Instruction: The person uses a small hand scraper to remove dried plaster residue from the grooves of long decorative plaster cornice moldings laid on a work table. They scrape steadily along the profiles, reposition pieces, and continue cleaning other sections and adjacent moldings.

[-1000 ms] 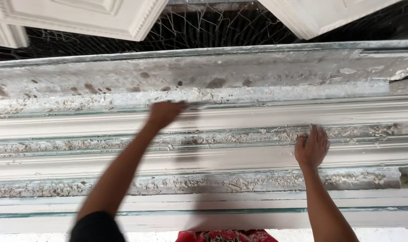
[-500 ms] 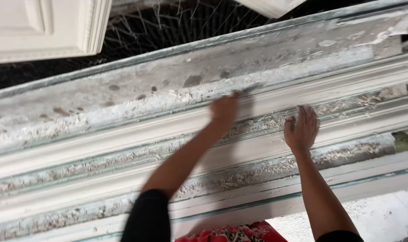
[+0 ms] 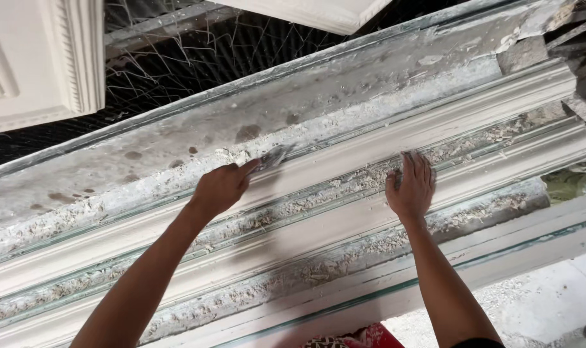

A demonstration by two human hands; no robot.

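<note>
Long white plaster mouldings (image 3: 344, 212) run diagonally across the frame on a crumb-strewn bench (image 3: 145, 161), wire mesh (image 3: 196, 58) above. The right hand (image 3: 410, 187) lies flat and spread at centre-right; the left hand (image 3: 221, 188) grips a small scraper (image 3: 272, 156) at centre.

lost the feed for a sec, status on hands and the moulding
Left hand grips a scraper, blade on the white plaster moulding. Right hand flat on the moulding, fingers spread. Plaster crumbs in the grooves.
</note>
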